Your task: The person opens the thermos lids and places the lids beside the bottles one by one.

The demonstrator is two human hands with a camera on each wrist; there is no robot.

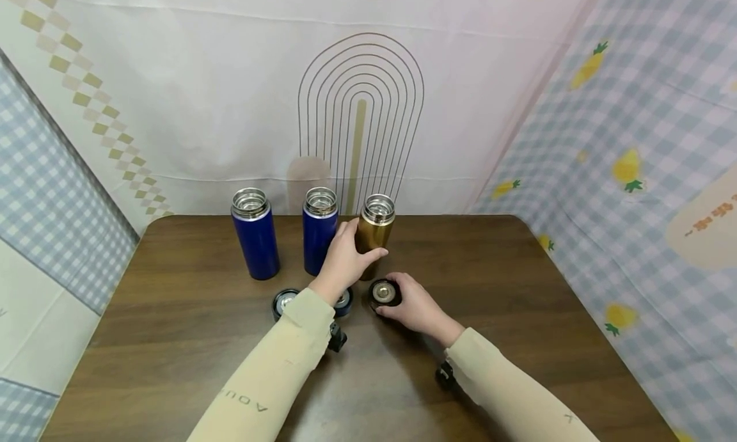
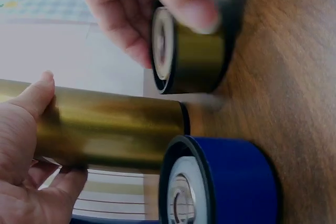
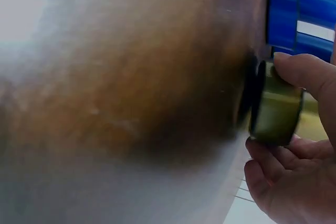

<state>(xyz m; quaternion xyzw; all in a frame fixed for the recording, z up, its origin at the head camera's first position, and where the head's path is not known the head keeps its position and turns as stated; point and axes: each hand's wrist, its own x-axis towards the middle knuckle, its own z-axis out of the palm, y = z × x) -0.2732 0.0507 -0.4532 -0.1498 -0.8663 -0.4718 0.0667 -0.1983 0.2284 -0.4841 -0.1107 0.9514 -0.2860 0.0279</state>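
Observation:
My left hand [image 1: 344, 260] grips the gold thermos bottle [image 1: 373, 235], which stands upright and has no lid on its steel mouth. In the left wrist view the thumb and fingers lie on either side of the gold body [image 2: 115, 124]. A gold lid [image 1: 384, 293] with a black rim is pinched between the thumb and fingers of my right hand [image 1: 419, 304]. The lid's inner side faces up, close to the tabletop, just in front of the bottle. The right wrist view shows the same lid [image 3: 278, 106] from the side.
Two blue thermos bottles, one at the left [image 1: 256, 240] and one in the middle [image 1: 316, 237], stand lidless on the brown wooden table [image 1: 190, 339]. Two lids, one left [image 1: 285, 301] and one right [image 1: 344, 303], lie before them, partly behind my left sleeve. Patterned cloth [image 1: 230, 96] hangs behind.

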